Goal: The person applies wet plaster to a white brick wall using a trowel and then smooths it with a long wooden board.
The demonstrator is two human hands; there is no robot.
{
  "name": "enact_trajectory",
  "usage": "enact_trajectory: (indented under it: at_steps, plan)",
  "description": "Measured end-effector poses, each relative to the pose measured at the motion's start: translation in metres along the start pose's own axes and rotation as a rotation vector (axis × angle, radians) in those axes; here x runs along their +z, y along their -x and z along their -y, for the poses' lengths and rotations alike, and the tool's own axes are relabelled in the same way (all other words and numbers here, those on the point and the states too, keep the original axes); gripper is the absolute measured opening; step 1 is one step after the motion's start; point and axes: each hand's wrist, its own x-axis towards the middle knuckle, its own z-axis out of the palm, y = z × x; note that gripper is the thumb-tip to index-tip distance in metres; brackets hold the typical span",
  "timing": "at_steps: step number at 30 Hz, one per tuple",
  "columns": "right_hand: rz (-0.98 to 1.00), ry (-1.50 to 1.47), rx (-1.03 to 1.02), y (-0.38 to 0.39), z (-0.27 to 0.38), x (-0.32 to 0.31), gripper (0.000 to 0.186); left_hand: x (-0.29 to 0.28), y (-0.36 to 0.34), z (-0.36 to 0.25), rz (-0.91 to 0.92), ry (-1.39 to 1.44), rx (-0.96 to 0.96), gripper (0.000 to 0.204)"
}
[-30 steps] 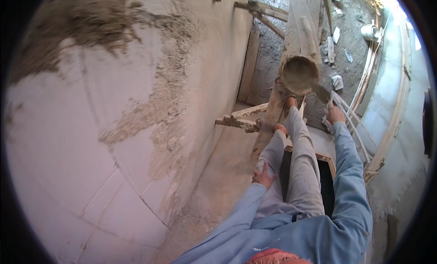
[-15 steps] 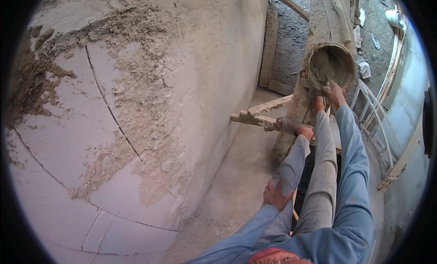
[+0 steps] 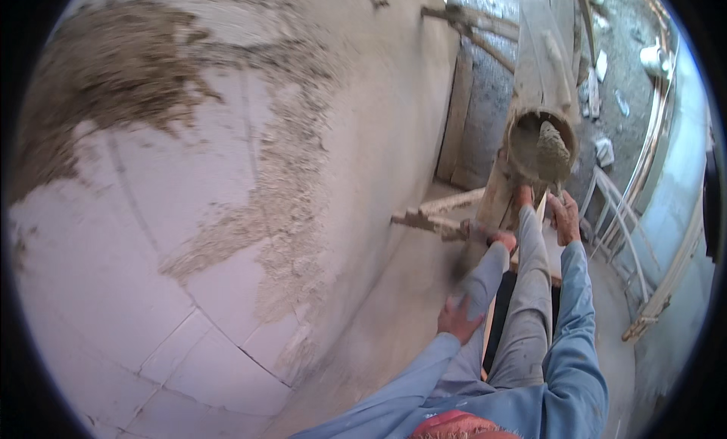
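The trowel is positioned at the bucket. Its blade lies across the bucket's mouth and carries 1 heap of wet grey mortar; whether the blade sits inside or above the rim cannot be determined. The right hand grips the trowel's handle, fingers closed around it (the hand covers most of the handle). The bucket stands on a wooden plank, beside a length of round wood.

The 2 feet are near the bucket: the right foot just beside it, the left foot farther back. The left hand rests on the left trouser leg, near the knee, with the thumb and fingers spread.

To the left, the wall bears a dark, rough patch of plaster. To the right are a pale frame of thin bars and, farther off, a white pot.
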Motion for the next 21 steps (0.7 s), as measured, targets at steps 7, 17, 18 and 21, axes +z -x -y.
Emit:
enact_trajectory:
  at_steps: [7, 17, 18, 21]
  plan:
    - [0.191, -0.037, -0.291, 0.132, 0.182, 0.029, 0.031, 0.015, 0.019, 0.072, 0.092, 0.156, 0.157, 0.074]
    - [0.579, -0.163, -0.332, 0.348, 0.307, 0.091, 0.023, -0.336, 0.229, 0.114, -1.451, -0.046, 0.498, 0.038]
    - [0.656, -0.177, -0.34, 0.367, 0.326, 0.101, 0.021, -0.373, 0.276, 0.116, -1.623, -0.067, 0.44, 0.037]
    - [0.902, -0.251, -0.347, 0.404, 0.372, 0.135, 0.027, -0.451, 0.412, 0.164, -2.128, -0.182, 0.296, 0.033]
